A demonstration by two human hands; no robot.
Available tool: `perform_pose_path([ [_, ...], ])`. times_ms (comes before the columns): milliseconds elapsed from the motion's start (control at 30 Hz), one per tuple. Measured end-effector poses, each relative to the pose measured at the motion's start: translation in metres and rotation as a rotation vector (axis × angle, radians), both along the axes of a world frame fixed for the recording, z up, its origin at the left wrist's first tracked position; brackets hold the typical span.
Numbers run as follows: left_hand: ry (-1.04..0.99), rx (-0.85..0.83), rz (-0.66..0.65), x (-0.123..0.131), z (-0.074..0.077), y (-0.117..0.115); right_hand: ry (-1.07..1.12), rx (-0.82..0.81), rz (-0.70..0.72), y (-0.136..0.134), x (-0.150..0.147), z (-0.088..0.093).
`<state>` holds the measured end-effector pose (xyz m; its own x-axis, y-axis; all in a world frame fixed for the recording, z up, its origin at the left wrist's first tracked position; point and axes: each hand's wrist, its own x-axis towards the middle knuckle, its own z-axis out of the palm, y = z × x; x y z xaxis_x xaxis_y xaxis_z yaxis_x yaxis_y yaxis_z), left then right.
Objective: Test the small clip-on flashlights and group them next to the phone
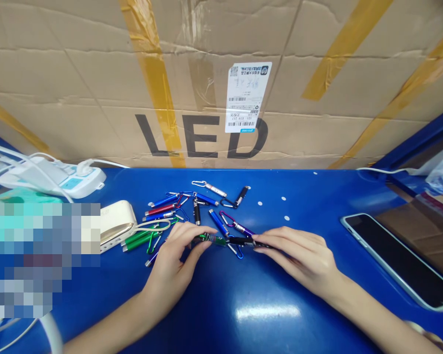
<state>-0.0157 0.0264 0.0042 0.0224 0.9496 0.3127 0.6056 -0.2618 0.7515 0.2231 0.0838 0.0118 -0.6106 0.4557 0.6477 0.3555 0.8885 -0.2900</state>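
Pinched between the thumb and fingers of my left hand (179, 253) is a small green flashlight (218, 240). My right hand (304, 253) grips a small black flashlight (241, 241) by its right end. The two flashlights meet, or nearly meet, end to end between my hands; whether they touch I cannot tell. Just beyond lie a purple flashlight (243, 228) with a carabiner clip and a blue flashlight (218, 222). More clip flashlights in red (160, 210), green, blue, black and silver (216, 190) are scattered behind and beside my left hand.
A large cardboard box (107, 130) marked LED stands across the back of the blue table (206, 314). A white power strip (84, 179) with cables and a white charger (120, 221) are at left. A phone (402, 260) lies at right beside a brown carton. Part of the left is pixelated.
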Motion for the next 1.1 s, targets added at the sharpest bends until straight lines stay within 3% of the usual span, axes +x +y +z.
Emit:
perform_pose_path([
  [167, -0.063, -0.01, 0.011, 0.0, 0.002, 0.0, 0.181, -0.283, -0.078, -0.006, -0.012, 0.006],
  [467, -0.205, -0.103, 0.056, 0.001, 0.006, 0.003, 0.239, -0.7, -0.177, -0.007, -0.017, 0.0],
  [633, -0.337, -0.147, 0.067, 0.004, 0.009, 0.002, 0.339, -0.982, -0.07, -0.004, -0.02, -0.002],
  [833, -0.555, -0.362, -0.014, 0.008, 0.014, -0.001, 0.442, -1.22, 0.044, -0.003, -0.024, -0.003],
  [933, -0.59, -0.393, -0.023, 0.007, 0.012, 0.001, 0.512, -1.298, 0.051, -0.003, -0.026, -0.003],
  [1100, -0.443, -0.208, -0.029, 0.0, 0.009, 0.006, 0.657, -1.252, -0.103, 0.003, -0.021, -0.004],
])
